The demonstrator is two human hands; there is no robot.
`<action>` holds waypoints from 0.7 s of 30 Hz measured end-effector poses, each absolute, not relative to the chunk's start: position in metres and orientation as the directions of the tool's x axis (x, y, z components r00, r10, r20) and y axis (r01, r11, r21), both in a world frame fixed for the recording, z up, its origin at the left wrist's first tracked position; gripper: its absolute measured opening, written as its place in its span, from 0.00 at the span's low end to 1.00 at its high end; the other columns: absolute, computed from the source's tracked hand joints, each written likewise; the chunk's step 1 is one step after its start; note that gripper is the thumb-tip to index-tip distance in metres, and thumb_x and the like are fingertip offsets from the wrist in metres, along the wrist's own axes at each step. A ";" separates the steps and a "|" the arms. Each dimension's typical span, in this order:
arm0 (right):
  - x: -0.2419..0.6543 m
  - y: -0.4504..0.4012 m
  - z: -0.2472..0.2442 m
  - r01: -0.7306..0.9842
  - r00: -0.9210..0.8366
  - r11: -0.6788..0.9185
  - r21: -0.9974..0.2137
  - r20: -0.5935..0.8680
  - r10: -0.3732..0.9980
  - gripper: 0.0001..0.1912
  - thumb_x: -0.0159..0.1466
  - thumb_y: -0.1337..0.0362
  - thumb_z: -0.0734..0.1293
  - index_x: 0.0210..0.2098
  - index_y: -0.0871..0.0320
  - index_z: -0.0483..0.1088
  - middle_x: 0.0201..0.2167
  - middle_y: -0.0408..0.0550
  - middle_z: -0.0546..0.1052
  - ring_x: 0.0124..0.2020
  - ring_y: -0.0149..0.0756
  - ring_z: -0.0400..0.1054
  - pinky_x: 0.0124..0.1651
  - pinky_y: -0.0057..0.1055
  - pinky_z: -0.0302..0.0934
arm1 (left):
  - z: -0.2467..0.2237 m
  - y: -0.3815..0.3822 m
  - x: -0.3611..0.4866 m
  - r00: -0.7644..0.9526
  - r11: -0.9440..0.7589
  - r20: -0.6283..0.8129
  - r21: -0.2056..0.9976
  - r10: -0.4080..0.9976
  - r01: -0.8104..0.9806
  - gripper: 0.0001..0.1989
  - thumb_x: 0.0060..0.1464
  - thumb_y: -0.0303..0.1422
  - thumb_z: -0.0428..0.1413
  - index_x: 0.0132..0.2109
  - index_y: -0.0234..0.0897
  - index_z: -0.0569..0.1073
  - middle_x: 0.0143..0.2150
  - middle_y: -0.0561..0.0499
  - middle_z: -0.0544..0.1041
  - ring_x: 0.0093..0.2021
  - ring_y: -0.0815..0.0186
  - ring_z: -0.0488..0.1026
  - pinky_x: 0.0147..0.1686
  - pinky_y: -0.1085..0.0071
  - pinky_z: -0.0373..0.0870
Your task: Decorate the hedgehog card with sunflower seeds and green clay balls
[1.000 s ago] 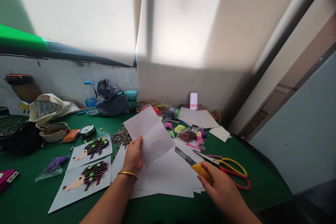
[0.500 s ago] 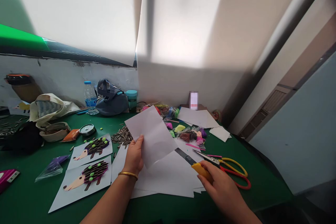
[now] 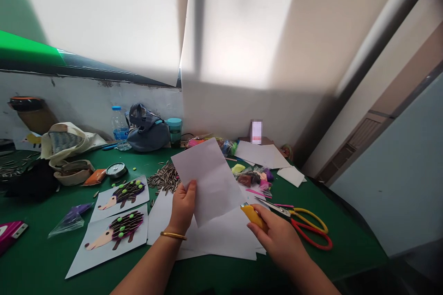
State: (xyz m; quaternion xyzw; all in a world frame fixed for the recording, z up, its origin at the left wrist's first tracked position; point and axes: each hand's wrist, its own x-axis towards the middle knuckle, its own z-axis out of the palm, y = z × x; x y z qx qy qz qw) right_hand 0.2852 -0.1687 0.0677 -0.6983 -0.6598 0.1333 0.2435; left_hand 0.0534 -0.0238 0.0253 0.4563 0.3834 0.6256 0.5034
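My left hand (image 3: 184, 203) pinches a sheet of white paper (image 3: 211, 179) by its left edge, thumb on top, holding it tilted above the table. In my right hand (image 3: 277, 230) is a yellow utility knife (image 3: 254, 216), fingers wrapped round its handle. The knife's front end meets the paper's lower right corner; most of its blade is hidden by the sheet. Beneath both hands lie more white sheets (image 3: 224, 242). Scissors (image 3: 308, 223) with one yellow and one red handle rest just beyond my right hand.
Two hedgehog pictures (image 3: 121, 230) lie at left on the green table (image 3: 194, 281). Sunflower seeds (image 3: 166, 177) are heaped behind the left hand. Colored clay packets (image 3: 254, 177) lie beyond the paper. A bag (image 3: 148, 136), water bottle (image 3: 120, 131) and teal-lidded cup (image 3: 175, 133) stand along the wall.
The utility knife has moved left and up to the paper, and its dark blade, visible before, is now mostly covered. My left hand and the paper have shifted slightly right.
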 end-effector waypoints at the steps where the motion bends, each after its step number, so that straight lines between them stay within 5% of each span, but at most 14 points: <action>1: 0.285 -0.168 0.069 0.855 0.093 -0.003 -0.519 0.148 0.985 0.26 0.67 0.51 0.60 0.60 0.56 0.66 0.51 0.53 0.77 0.48 0.44 0.74 0.47 0.37 0.71 | 0.026 -0.025 0.053 -0.089 -0.224 0.208 0.947 0.974 -0.232 0.23 0.55 0.48 0.58 0.49 0.35 0.74 0.48 0.44 0.79 0.47 0.57 0.75 0.47 0.62 0.71; 21: 0.293 -0.168 0.068 0.868 0.094 0.023 -0.495 0.210 0.973 0.26 0.69 0.52 0.58 0.59 0.60 0.67 0.51 0.55 0.77 0.48 0.44 0.74 0.46 0.37 0.72 | 0.032 -0.027 0.052 -0.160 -0.293 0.280 0.954 0.947 -0.062 0.24 0.55 0.51 0.56 0.46 0.35 0.75 0.43 0.45 0.79 0.42 0.59 0.74 0.39 0.68 0.70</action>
